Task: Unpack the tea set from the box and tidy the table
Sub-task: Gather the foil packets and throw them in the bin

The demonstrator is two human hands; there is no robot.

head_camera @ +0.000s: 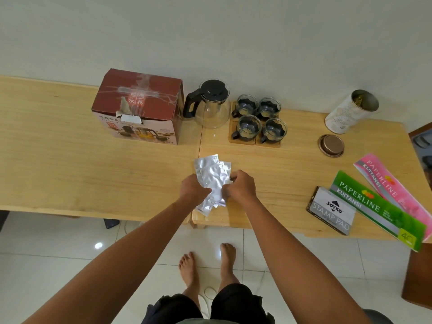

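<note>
A bundle of silver foil sachets [214, 176] is held over the wooden table [70, 164], near its front edge. My left hand [194, 189] grips the bundle's lower left and my right hand [240, 185] grips its right side. The red tea set box [138, 106] stands closed at the back. Right of it is a glass teapot [211, 105] with a black lid and handle. Several glass cups [259, 118] in black holders sit on wooden coasters beside the teapot.
An open white tin [350, 111] stands at the back right, its brown lid [331, 145] lying in front of it. A stamp pad box [332, 212], a green receipt book [376, 209] and a pink receipt book [395, 188] lie at the right edge.
</note>
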